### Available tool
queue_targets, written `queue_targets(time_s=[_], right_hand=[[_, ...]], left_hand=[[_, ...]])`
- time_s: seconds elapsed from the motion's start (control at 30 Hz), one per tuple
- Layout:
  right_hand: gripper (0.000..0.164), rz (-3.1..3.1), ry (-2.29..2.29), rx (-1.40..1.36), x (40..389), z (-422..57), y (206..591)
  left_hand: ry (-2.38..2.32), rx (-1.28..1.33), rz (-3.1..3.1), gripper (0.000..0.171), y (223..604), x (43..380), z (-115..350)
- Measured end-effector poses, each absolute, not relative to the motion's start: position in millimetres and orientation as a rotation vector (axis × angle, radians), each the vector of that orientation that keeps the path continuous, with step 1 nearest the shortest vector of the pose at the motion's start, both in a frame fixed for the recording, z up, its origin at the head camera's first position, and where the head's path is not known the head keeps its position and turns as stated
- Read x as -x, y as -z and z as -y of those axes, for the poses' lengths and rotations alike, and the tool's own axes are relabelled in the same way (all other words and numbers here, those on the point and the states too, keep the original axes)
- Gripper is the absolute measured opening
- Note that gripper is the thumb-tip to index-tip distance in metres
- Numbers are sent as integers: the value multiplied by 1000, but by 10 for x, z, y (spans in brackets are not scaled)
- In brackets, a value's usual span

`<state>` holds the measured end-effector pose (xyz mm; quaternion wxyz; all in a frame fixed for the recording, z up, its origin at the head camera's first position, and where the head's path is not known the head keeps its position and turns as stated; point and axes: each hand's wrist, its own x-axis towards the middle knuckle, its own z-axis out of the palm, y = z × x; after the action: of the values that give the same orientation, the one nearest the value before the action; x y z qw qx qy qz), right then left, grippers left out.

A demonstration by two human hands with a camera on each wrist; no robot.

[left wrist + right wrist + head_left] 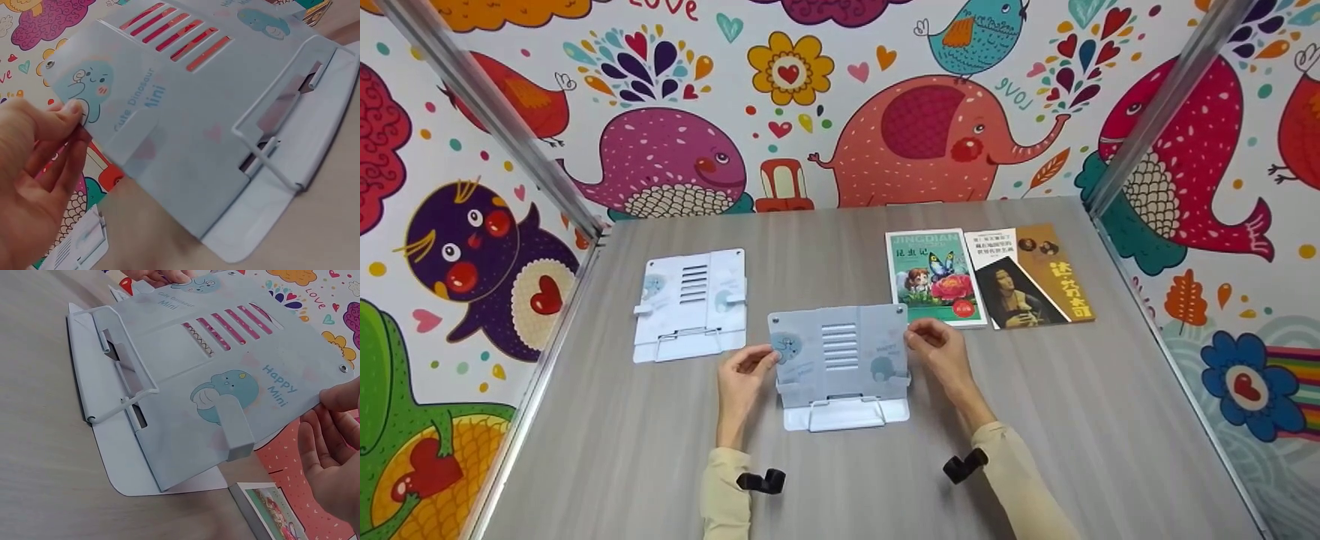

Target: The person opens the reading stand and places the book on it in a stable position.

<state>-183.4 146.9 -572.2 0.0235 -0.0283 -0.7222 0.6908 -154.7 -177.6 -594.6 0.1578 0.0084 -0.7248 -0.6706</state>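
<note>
A pale blue book stand (840,360) with dinosaur prints stands tilted in the middle of the table, its back panel raised above a white base (896,411). My left hand (742,386) pinches the panel's left edge between thumb and fingers, beside the dinosaur print (93,90). On the other side my right hand (945,360) pinches the right edge, below the corner rivet (343,368). A wire bracket (847,415) lies across the base at the front. Small page clips (235,430) stick out near both side edges.
A second, similar book stand (690,304) lies at the back left. Toward the back right lie a green-covered book (934,277) and, beside it, a brown and white book (1031,277). Metal posts (1166,112) and cartoon-printed walls border the wood-grain table (607,465).
</note>
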Motion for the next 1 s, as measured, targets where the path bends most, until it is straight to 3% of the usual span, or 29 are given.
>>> queue_targets(time_s=[1.0], right_hand=[[10, 2103, -2222, -263, 1593, -1601, 5355]], left_hand=[[1999, 227, 1988, 9, 6032, 1309, 1887]])
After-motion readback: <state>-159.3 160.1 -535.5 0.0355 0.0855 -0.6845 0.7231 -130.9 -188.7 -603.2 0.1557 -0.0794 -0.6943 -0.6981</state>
